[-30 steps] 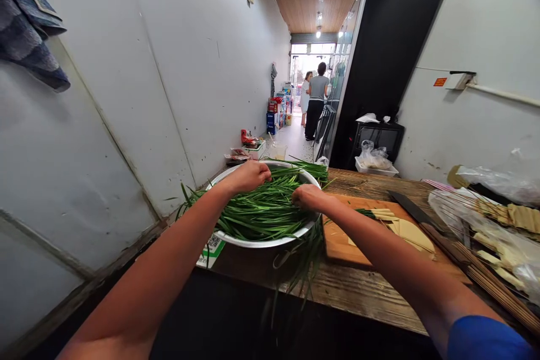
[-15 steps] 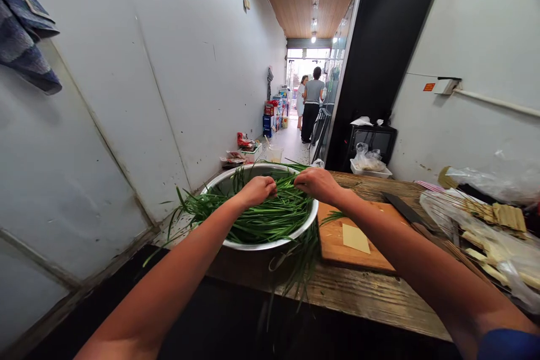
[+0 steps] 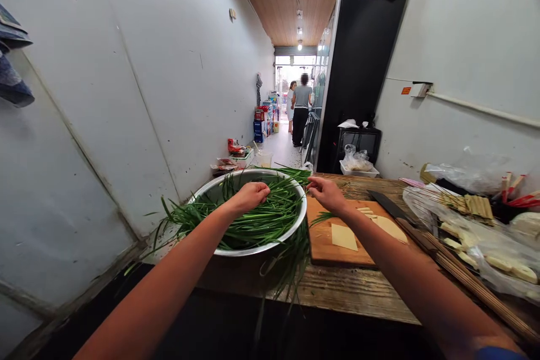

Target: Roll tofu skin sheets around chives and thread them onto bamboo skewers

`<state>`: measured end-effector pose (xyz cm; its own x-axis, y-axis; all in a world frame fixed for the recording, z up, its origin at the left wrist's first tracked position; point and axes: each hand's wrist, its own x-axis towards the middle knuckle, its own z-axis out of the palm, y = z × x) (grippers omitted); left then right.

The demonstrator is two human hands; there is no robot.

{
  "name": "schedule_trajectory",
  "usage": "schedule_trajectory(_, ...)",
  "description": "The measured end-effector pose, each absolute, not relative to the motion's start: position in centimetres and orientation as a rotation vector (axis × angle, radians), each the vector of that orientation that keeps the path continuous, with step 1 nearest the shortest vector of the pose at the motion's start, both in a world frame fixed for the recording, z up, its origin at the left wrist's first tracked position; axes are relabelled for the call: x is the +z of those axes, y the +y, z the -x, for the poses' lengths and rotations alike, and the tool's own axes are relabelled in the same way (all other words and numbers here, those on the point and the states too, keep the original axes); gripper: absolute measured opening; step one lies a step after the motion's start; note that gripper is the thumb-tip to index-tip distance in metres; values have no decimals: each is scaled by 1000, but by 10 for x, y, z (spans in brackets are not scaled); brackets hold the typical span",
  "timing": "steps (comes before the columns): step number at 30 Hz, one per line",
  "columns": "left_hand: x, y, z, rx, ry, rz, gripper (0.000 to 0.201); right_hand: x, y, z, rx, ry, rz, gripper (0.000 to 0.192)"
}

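Long garlic chives [image 3: 265, 216] fill a wide metal basin [image 3: 300, 225], with many blades hanging over its rim. My left hand [image 3: 252, 196] is above the basin, its fingers pinched together on chives. Just past the basin's right rim is my right hand [image 3: 325, 192], with its fingers slightly apart and nothing visible in them. Under my right forearm lies a wooden cutting board [image 3: 324, 250]. It bears a square yellowish sheet [image 3: 343, 237], a rounded pale slice [image 3: 390, 229] and a few pale strips [image 3: 366, 212].
A cleaver [image 3: 390, 206] lies along the board's right side, beside a bundle of thin sticks [image 3: 481, 287]. Plastic bags with pale food pieces [image 3: 502, 264] cover the table's right end. A wall [image 3: 139, 124] runs along the left. Two people [image 3: 300, 107] stand far down the room.
My right hand has moved away from my left and its fingers have loosened. My left hand stays pinched over the basin. The view has turned slightly right, showing more of the board.
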<state>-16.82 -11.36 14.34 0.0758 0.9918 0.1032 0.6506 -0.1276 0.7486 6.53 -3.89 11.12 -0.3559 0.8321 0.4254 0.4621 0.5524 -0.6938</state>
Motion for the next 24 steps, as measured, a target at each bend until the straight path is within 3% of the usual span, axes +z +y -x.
schedule_trajectory(5,148,-115,158,794,1646,-1860,28,98,-53,-46,1040,-1777,993,54)
schedule_trajectory(17,159,-126,150,668,1463,-1822,29,108,-60,-49,1081,-1891,1004,43)
schedule_trajectory(20,164,-128,145,681,1516,-1893,27,118,-62,-62,845,-2010,1107,47)
schedule_trajectory(24,172,-128,137,700,1668,-2107,26,145,-76,-88,113,-2070,1166,55)
